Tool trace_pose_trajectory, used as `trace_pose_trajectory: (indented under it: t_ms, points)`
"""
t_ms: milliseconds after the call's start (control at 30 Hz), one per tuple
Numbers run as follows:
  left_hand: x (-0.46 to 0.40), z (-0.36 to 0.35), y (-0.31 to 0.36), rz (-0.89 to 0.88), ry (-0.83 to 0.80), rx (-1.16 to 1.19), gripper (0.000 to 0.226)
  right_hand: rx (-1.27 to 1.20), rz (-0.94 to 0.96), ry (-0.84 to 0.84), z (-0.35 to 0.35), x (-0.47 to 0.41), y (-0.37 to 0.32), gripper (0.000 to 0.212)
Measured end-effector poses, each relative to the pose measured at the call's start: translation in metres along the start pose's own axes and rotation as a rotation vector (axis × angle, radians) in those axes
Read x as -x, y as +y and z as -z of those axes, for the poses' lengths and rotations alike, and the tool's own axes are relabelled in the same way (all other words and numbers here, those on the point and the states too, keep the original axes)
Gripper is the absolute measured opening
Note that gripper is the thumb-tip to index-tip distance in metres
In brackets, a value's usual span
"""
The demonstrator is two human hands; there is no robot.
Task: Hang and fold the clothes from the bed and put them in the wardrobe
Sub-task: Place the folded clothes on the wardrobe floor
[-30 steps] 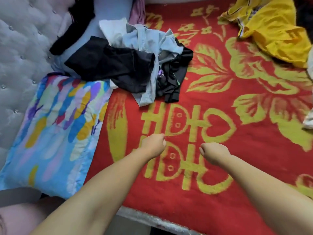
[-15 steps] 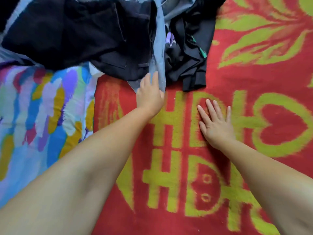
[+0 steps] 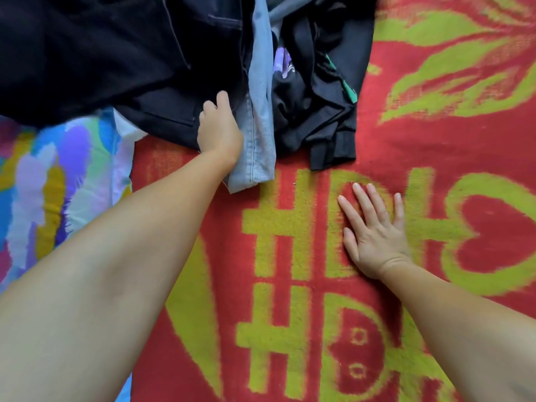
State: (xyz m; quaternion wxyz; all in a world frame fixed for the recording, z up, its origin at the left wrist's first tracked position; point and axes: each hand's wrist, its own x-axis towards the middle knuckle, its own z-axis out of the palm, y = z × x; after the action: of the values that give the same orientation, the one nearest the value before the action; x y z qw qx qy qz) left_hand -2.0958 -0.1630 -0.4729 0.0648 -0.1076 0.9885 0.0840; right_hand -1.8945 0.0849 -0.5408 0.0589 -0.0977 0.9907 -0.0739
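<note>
We see barely a start: right hand [image 3: 377, 239] flat, fingers spread on the red blanket [image 3: 406, 158], left hand [image 3: 219, 127] curling into the dark garment [image 3: 116, 59] beside the denim piece [image 3: 259, 123], whole clothes heap unfolded.

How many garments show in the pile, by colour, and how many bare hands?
Black garments: 2, a black garment on the left and a crumpled black garment on the right
Light blue denim garment: 1
Hands: 2, left hand, right hand
Total: 5
</note>
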Motion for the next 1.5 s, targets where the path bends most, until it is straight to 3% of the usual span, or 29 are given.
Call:
trace_pose_trajectory:
  t_ms: [167,367,500,600,733,800,867,1033,1200,1333,1500]
  points:
    - [0.046,0.01,-0.016,-0.009,-0.04,-0.018,0.055,-0.012,-0.001,0.006,-0.004,-0.002,0.001,0.06]
    - [0.156,0.03,-0.011,-0.084,-0.158,0.094,0.051,-0.062,-0.06,-0.281,0.016,-0.011,-0.001,0.059]
    - [0.231,0.062,-0.004,-0.081,-0.269,0.173,0.053,-0.347,-0.097,-0.503,0.076,-0.016,-0.009,0.078]
    - [0.267,0.109,0.024,-0.214,-0.287,0.205,0.042,-0.389,-0.04,-0.466,0.137,-0.005,-0.026,0.09]
    - [0.294,0.198,0.077,-0.553,-0.172,0.206,0.033,-0.397,0.083,-0.319,0.231,0.003,-0.04,0.082]
    - [0.306,0.245,0.098,-0.707,-0.064,0.233,0.031,-0.363,0.184,-0.291,0.279,0.008,-0.033,0.044]
    - [0.317,0.292,0.113,-0.787,0.078,0.331,0.029,-0.324,0.147,-0.276,0.322,0.018,-0.02,0.008]
    - [0.334,0.406,0.141,-0.827,0.383,0.525,0.029,-0.358,-0.089,-0.211,0.413,0.052,0.034,0.02]
    - [0.332,0.447,0.126,-0.519,0.543,0.398,0.035,-0.359,-0.32,-0.18,0.496,0.098,0.091,0.018]
    - [0.321,0.43,0.083,-0.25,0.307,0.168,0.033,-0.41,-0.375,-0.097,0.556,0.121,0.105,0.038]
    - [0.34,0.422,0.066,0.052,0.112,0.118,0.027,-0.39,-0.323,-0.053,0.63,0.139,0.082,0.039]
